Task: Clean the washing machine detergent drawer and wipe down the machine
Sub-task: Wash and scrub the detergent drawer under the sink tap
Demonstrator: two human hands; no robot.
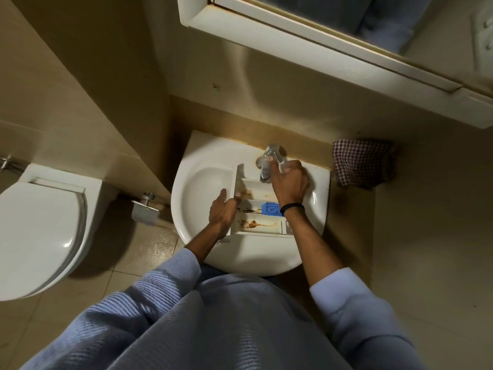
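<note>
Detergent drawer (262,231) is lying in the sink (202,182), 3 compartments facing up, long axis running across the sink, front panel pointing at its left rim. Left grip (221,209) is pinching that panel end; right grip (289,182) is wrapping the tap (264,169) at sink's rear.

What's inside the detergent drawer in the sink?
Brown grime streaks the drawer; a blue insert sits in its middle compartment. The right hand on the tap covers part of the far compartment, the left hand the front end.
</note>
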